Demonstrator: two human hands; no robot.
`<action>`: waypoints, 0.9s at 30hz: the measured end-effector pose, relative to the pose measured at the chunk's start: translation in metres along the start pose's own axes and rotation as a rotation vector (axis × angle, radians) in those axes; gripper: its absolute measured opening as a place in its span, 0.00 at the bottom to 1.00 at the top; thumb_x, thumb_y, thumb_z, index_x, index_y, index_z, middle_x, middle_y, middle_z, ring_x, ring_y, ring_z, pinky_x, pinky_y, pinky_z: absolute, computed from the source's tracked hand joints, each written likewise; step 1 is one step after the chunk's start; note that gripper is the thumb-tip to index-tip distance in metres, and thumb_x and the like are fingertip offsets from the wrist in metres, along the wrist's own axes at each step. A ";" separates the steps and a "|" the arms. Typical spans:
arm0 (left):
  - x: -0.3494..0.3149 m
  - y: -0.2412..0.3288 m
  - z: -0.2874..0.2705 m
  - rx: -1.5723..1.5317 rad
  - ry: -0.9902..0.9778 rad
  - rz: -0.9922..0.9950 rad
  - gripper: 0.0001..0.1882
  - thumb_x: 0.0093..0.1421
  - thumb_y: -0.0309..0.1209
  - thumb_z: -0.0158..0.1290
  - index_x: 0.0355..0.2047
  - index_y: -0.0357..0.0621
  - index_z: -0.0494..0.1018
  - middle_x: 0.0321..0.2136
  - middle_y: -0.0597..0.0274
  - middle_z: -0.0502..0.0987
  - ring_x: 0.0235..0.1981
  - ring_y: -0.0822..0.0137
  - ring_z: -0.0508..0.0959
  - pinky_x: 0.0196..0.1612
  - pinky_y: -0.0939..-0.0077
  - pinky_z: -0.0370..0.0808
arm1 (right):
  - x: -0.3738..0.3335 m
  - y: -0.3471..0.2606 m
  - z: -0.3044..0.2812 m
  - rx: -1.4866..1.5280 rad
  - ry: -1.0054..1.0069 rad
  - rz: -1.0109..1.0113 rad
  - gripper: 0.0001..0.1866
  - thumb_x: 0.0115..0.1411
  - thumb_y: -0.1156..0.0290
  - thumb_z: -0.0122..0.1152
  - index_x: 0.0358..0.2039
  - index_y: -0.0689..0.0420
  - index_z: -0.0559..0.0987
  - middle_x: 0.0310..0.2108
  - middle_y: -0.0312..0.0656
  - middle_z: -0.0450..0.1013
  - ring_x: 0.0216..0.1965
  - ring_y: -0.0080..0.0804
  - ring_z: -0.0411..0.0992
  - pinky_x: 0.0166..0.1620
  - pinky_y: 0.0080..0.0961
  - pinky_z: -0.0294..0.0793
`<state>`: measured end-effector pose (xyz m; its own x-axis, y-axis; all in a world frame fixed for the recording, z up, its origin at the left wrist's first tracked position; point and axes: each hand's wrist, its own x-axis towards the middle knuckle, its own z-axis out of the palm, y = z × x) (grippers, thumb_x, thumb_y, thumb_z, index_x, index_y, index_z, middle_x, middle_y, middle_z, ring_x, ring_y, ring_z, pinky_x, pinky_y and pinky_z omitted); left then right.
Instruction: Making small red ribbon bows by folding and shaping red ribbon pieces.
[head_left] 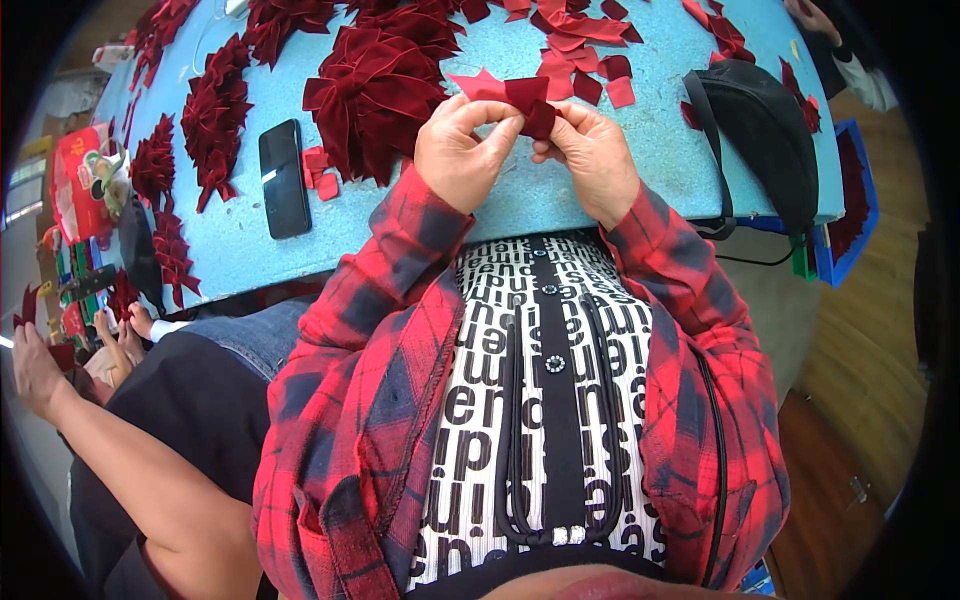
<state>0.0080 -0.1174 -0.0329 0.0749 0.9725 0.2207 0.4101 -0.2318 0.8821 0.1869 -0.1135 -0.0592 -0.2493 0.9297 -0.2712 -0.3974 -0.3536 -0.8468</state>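
Between my two hands, just over the table's near edge, is a dark red velvet ribbon bow (528,98) with a lighter red underside showing at its left tip. My left hand (464,145) pinches it from the left with thumb and forefinger. From the right, my right hand (592,155) grips its lower end, thumb against the fabric. A large pile of finished-looking velvet bows (365,95) lies just left of my hands. Beyond them are scattered loose red velvet pieces (585,60).
A black phone (285,180) lies on the light blue table (660,150), beside small red squares (320,172). More bow piles (215,115) stand to the left. A black bag (765,140) rests at the right edge near a blue crate (858,200). Another person's arm (140,450) is at left.
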 end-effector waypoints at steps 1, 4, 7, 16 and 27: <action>-0.001 -0.001 0.000 0.016 -0.008 0.006 0.04 0.57 0.27 0.62 0.33 0.44 0.82 0.28 0.59 0.80 0.29 0.64 0.78 0.34 0.70 0.75 | -0.001 0.000 0.001 -0.015 0.012 0.005 0.13 0.68 0.69 0.59 0.46 0.65 0.79 0.33 0.38 0.78 0.30 0.21 0.75 0.36 0.20 0.78; -0.005 -0.002 -0.001 0.004 -0.104 -0.054 0.06 0.58 0.29 0.62 0.35 0.43 0.82 0.26 0.58 0.80 0.29 0.64 0.78 0.34 0.70 0.75 | -0.003 0.000 0.002 -0.010 0.005 -0.009 0.13 0.68 0.69 0.59 0.47 0.65 0.79 0.33 0.38 0.78 0.30 0.22 0.75 0.36 0.20 0.77; -0.005 -0.002 -0.002 -0.268 -0.245 -0.148 0.09 0.59 0.30 0.61 0.40 0.44 0.82 0.24 0.57 0.80 0.30 0.64 0.78 0.36 0.70 0.75 | -0.004 -0.002 -0.001 -0.038 -0.024 0.004 0.13 0.68 0.69 0.58 0.47 0.64 0.79 0.33 0.38 0.79 0.30 0.22 0.75 0.36 0.20 0.77; -0.015 0.007 0.003 0.112 -0.067 0.194 0.18 0.57 0.25 0.62 0.49 0.51 0.79 0.37 0.55 0.79 0.33 0.61 0.80 0.35 0.72 0.76 | 0.003 -0.003 -0.011 0.129 -0.042 0.050 0.12 0.69 0.68 0.57 0.47 0.62 0.79 0.37 0.36 0.79 0.31 0.21 0.76 0.38 0.22 0.80; -0.016 -0.009 -0.011 -0.739 -0.114 -0.576 0.14 0.68 0.32 0.53 0.48 0.34 0.74 0.42 0.57 0.80 0.41 0.65 0.82 0.35 0.75 0.77 | 0.000 -0.001 -0.009 0.111 -0.069 0.081 0.12 0.68 0.67 0.58 0.46 0.62 0.79 0.33 0.35 0.78 0.31 0.21 0.75 0.38 0.21 0.79</action>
<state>-0.0065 -0.1314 -0.0400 0.1450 0.9295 -0.3391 -0.2653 0.3667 0.8917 0.1951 -0.1119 -0.0630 -0.3425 0.8899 -0.3012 -0.4678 -0.4395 -0.7668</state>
